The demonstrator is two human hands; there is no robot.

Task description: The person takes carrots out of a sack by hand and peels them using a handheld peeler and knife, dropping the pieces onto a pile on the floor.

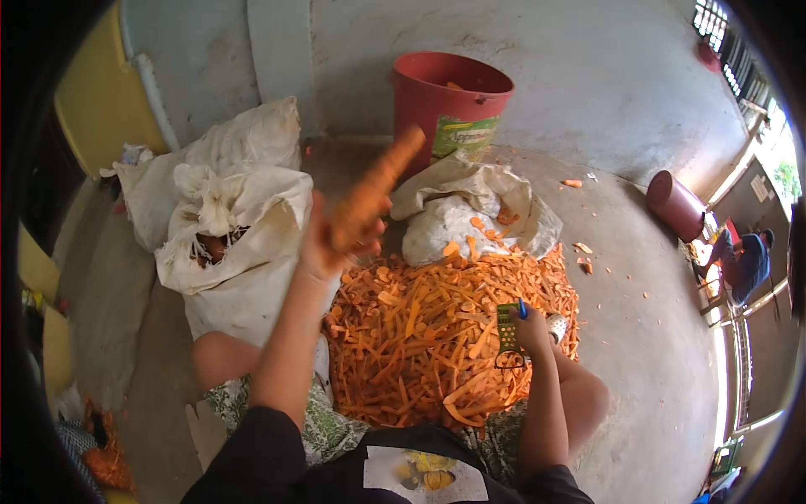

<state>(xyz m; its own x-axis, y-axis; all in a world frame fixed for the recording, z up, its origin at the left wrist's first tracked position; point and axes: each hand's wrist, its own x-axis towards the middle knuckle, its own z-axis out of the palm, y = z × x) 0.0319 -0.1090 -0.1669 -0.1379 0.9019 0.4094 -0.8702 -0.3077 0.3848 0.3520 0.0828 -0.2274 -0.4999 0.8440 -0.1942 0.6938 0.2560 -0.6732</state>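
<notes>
Floor (pixel 642 395): gray, holding up the pile.
Pile (pixel 420 336): orange strips and round bits, between the knees.
Open sack (pixel 277 210): white, left of the pile, brown-red lumps inside.
Bucket (pixel 416 101): red, near the floor's back edge.
Left hand (pixel 353 231): up high, grasping the root.
Orange root (pixel 378 189): long, tilted, blurry, in the left hand.
Right hand (pixel 533 333): closed on the grater, over the pile's right side.
Grater (pixel 508 329): green, flat, with holes.

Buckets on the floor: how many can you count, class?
2: a red bucket near the back wall, and a maroon bucket farther right. More may be hidden at the dim edges.
</notes>
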